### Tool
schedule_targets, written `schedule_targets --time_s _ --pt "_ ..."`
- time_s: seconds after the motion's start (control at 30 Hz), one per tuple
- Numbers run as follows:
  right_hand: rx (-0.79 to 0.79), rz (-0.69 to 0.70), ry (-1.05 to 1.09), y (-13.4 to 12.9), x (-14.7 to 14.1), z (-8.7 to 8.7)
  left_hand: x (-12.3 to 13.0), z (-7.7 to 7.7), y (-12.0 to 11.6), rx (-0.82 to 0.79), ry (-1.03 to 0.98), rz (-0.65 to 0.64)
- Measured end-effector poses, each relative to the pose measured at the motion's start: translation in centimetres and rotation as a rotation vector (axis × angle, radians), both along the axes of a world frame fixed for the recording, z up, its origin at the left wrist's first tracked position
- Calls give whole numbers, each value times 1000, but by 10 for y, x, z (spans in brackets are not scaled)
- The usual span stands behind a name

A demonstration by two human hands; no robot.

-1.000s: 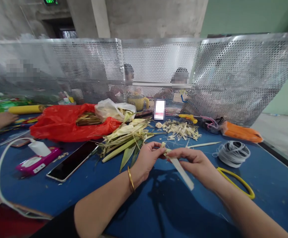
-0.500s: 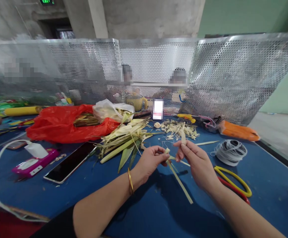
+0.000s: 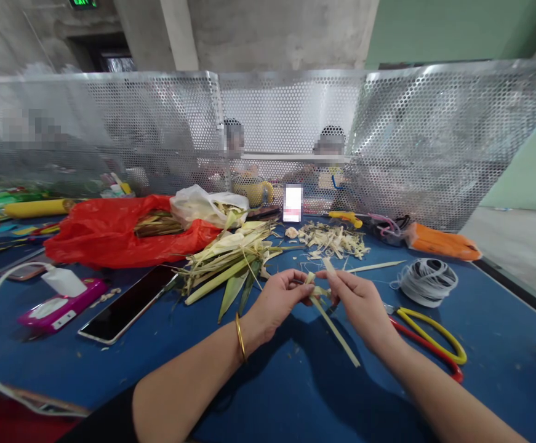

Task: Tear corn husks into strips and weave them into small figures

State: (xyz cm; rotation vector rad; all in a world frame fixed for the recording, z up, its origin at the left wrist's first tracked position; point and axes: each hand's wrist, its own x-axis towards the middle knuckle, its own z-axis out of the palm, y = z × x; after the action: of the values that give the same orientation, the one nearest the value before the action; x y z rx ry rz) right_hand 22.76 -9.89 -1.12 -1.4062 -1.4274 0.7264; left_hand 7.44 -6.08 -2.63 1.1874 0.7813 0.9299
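Note:
Between both hands are pale green corn husk strips (image 3: 336, 334), one long strip hanging down to the right over the blue table. My left hand (image 3: 286, 296), with a gold bangle at the wrist, is closed in a pinch on the folded strips. Close beside it, my right hand (image 3: 357, 301) pinches a husk strip whose end sticks up above the thumb. The fingertips hide where the strips cross. Scissors (image 3: 450, 341) with yellow and red handles lie right of my right hand, blades partly hidden. A pile of corn husks (image 3: 235, 261) lies beyond my left hand.
A ball of grey yarn (image 3: 428, 282) and an orange packet (image 3: 443, 241) are at the right. Husk scraps (image 3: 335, 240) lie ahead. Leftward are a phone (image 3: 129, 304), a purple power strip (image 3: 62, 304) and a red plastic bag (image 3: 87, 231). A perforated metal screen (image 3: 290, 104) stands behind; people sit beyond it.
My right hand has moved left and slightly down, bringing its husk strip to the strips in my left hand. More of the scissors now shows. My left hand stays almost still.

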Motion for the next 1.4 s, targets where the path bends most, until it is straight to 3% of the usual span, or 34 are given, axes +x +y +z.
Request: schedule_targets --time_s 0.3,0.77,1.03,1.17,1.4 --pt "35 22 -64 0 0 -3 -1 -3 2 16 29 30" --pt "43 -75 -189 -3 -3 -2 1 -1 0 0 37 56" --pt "17 11 -46 -2 -5 -11 3 0 -4 -56 108 10" --pt "-3 56 11 1 -2 -16 3 2 -6 -52 53 -95" --pt "-20 92 -214 -3 -3 -8 3 7 -11 21 147 -130"
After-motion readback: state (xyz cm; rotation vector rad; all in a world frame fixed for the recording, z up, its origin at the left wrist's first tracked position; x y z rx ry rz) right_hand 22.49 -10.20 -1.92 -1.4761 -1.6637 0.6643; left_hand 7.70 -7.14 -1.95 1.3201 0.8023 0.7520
